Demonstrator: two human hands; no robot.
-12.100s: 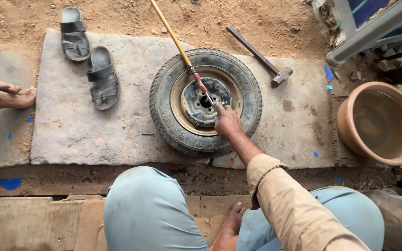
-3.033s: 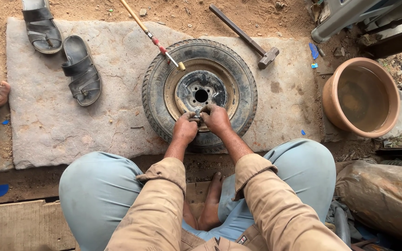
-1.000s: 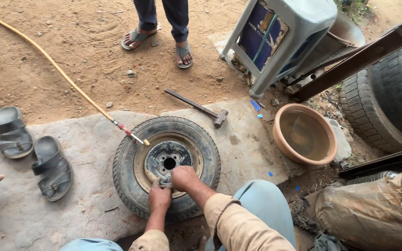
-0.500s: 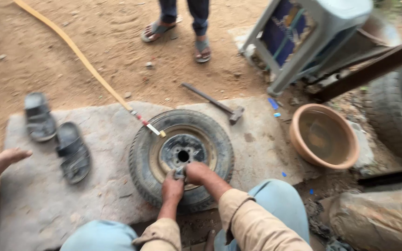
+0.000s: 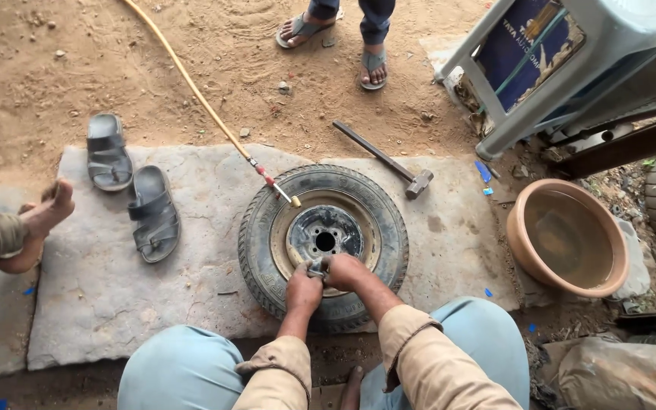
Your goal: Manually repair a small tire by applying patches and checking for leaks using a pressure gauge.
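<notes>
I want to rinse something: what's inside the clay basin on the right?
The clay basin seems to hold shallow, murky water; its inner wall and bottom show through, with no object visible inside. What lies beneath the basin is hidden.

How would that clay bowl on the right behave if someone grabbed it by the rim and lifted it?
The clay bowl looks thick-walled, so probably heavy for its size. It seems to hold murky water, which would likely slosh and add weight. Being earthenware beside a stone slab, it would probably chip or crack if knocked. Its wide round shape suggests it sits steady and is unlikely to tip.
</notes>
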